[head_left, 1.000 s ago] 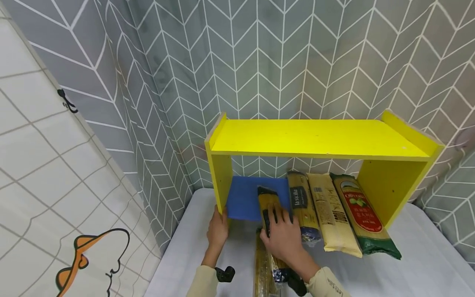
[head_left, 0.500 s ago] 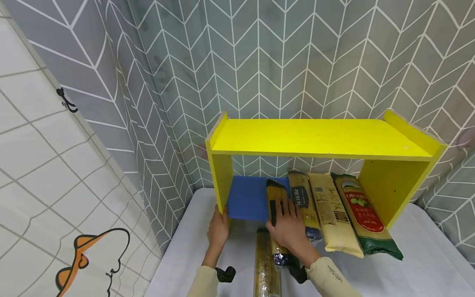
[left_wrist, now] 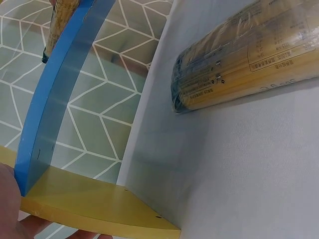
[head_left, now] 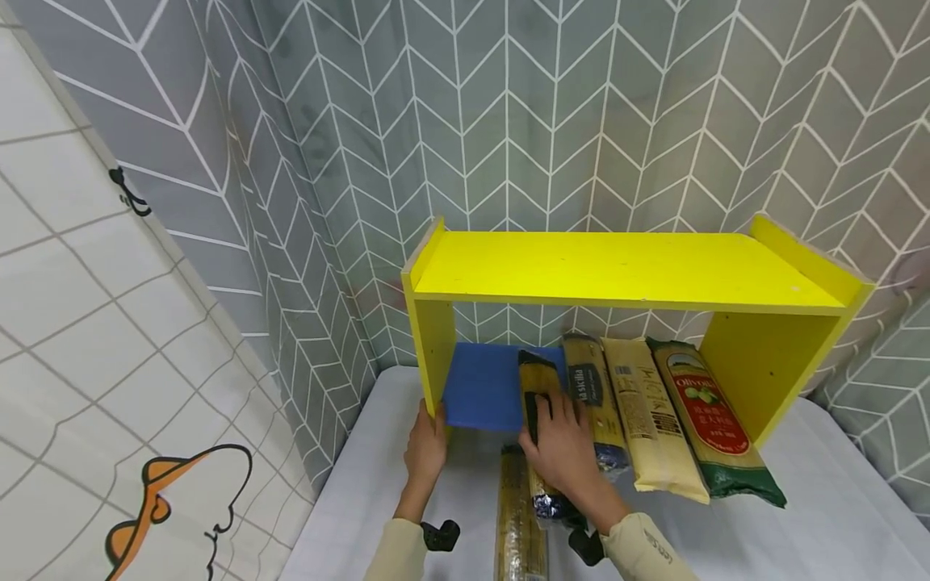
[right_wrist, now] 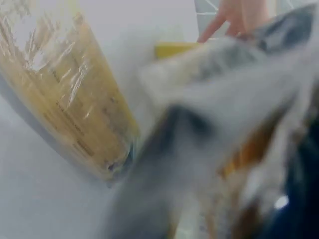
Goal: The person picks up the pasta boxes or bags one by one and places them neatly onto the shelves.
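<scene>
My left hand [head_left: 425, 449] grips the front edge of the left side panel [head_left: 433, 363] of a yellow shelf [head_left: 617, 270]; its fingers also show behind that panel in the left wrist view. In my right hand [head_left: 563, 452] is a clear-wrapped spaghetti packet [head_left: 538, 375], thumb on its left side and fingers across its top. The packet's far end lies over the blue board [head_left: 479, 387], and its near end juts out toward me. Just to its right is a la sicilia spaghetti packet [head_left: 587, 387]. In the right wrist view the held packet is close and blurred.
A cream noodle packet [head_left: 647, 403] and a green-and-red Oliveta-type pasta packet [head_left: 708, 403] lean side by side at the right of the shelf. Another spaghetti packet [head_left: 517, 524] lies on the white tablecloth [head_left: 349, 516] in front. Behind the shelf hangs a patterned grey curtain [head_left: 523, 121].
My right hand has shifted the spaghetti packet rightward and a little farther in, close to the la sicilia packet, mostly in the first half second. My left hand stays on the panel.
</scene>
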{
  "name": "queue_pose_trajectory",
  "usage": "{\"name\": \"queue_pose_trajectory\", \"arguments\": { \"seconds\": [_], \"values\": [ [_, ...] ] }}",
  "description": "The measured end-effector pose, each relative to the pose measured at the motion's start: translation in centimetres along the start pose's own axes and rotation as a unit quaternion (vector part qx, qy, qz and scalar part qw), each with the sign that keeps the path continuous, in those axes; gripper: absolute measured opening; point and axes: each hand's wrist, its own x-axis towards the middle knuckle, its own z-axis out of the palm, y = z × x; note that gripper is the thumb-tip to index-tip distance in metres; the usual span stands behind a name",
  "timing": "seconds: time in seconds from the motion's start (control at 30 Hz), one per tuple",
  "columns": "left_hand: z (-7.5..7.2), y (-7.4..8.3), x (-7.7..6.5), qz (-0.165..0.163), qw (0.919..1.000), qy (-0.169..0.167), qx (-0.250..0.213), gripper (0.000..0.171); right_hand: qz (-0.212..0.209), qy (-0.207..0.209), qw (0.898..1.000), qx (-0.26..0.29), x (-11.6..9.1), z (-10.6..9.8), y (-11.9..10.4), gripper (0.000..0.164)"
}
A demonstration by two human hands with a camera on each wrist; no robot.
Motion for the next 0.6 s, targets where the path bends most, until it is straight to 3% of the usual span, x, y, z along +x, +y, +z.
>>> {"name": "queue_pose_trajectory", "arguments": {
  "seconds": [0.2,0.43,0.6],
  "values": [
    [0.0,-0.1,0.1,-0.005,1.0000,0.002,0.002,0.032,-0.011,-0.053,0.998,0.011,-0.3,-0.5,-0.4,0.065],
    [-0.1,-0.1,0.2,0.000,1.0000,0.004,0.001,0.032,-0.049,0.009,0.999,-0.008,0.6,0.0,-0.1,0.058],
    [0.0,0.0,0.0,0.001,1.0000,0.005,-0.002,0.032,-0.041,0.005,0.999,-0.003,1.3,0.2,0.4,0.057]
  ]
}}
